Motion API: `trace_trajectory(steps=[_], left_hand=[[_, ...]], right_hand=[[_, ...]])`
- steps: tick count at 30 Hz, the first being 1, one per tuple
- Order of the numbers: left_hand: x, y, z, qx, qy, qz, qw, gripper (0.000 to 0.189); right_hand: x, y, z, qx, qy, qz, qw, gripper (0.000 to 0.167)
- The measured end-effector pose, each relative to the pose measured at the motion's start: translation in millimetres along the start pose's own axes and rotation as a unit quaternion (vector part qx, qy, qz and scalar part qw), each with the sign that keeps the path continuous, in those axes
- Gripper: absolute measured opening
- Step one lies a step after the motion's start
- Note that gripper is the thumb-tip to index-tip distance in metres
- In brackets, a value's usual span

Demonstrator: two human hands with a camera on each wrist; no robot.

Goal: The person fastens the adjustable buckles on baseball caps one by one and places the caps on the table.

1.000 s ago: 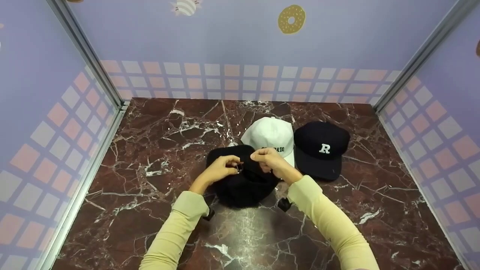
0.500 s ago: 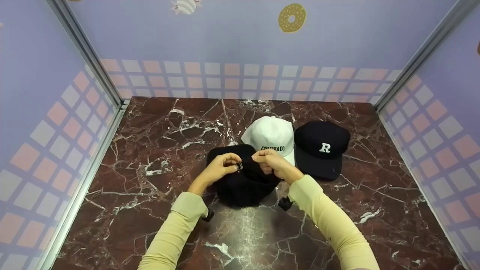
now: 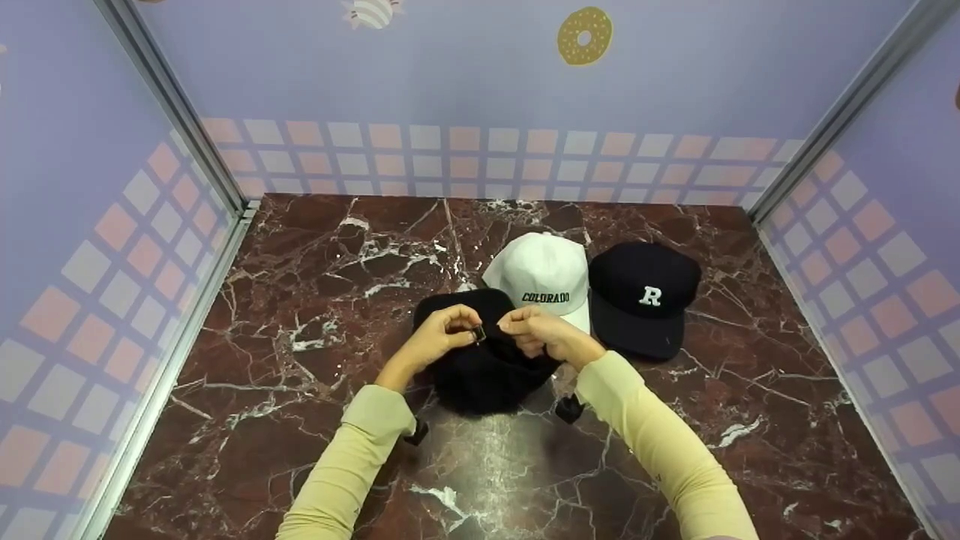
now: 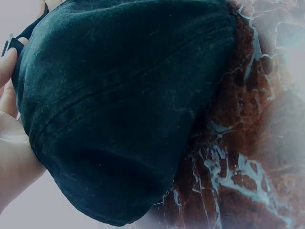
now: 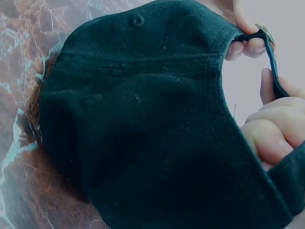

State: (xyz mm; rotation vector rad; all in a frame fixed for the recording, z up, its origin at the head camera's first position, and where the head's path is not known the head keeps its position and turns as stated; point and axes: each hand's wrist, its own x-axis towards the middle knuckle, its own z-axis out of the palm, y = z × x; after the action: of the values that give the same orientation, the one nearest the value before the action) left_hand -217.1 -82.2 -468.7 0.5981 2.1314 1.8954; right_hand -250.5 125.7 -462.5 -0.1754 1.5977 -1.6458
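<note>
Head view: "COLORADO" (image 3: 546, 298) is printed on a white cap (image 3: 546, 262), and "R" (image 3: 651, 296) on a dark cap (image 3: 645, 262) beside it; a plain black cap (image 3: 480, 386) is held nearer. By the right wrist view alone, its eyelet (image 5: 137, 20) and strap (image 5: 272, 59) are clearly shown: the buckle (image 5: 265, 32) is pinched by the left hand (image 3: 441, 335), the strap by the right hand (image 3: 551, 332).

At 12 o'clock we see a lavender back wall (image 3: 480, 82), with a printed doughnut (image 3: 568, 45) at 1 and a striped candy (image 3: 371, 13) at 11. Pink-and-white checks (image 3: 464, 140) run along its foot. Matching side walls (image 3: 45, 150) stand at 9 and 3, meeting it at grey metal posts (image 3: 841, 105) at 10 and 2. Below, we see a white-veined, red-brown marbled tabletop (image 3: 337, 300), with a pale glare (image 3: 491, 457) at 6.
</note>
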Motion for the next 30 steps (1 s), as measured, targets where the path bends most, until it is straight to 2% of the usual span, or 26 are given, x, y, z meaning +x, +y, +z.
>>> trace_trajectory(steps=[3,14,23,30], left_hand=[[-0.4,0.2,0.1,0.000,0.000,0.001,1.0000,0.020],[-1.1,0.7,0.3,-0.007,-0.004,-0.005,1.0000,0.021],[-0.8,1.9,3.0,-0.003,0.001,0.003,1.0000,0.020],[0.3,2.6,5.3,0.007,0.006,0.013,0.9999,0.019]], right_hand=[[5.8,7,-5,0.007,-0.015,0.003,0.9999,0.020],[8.7,11,-4,0.020,-0.041,-0.005,0.9989,0.023],[10.0,15,0,0.012,-0.031,-0.017,0.9993,0.010],[10.8,15,3,0.003,-0.007,-0.029,0.9995,0.008]])
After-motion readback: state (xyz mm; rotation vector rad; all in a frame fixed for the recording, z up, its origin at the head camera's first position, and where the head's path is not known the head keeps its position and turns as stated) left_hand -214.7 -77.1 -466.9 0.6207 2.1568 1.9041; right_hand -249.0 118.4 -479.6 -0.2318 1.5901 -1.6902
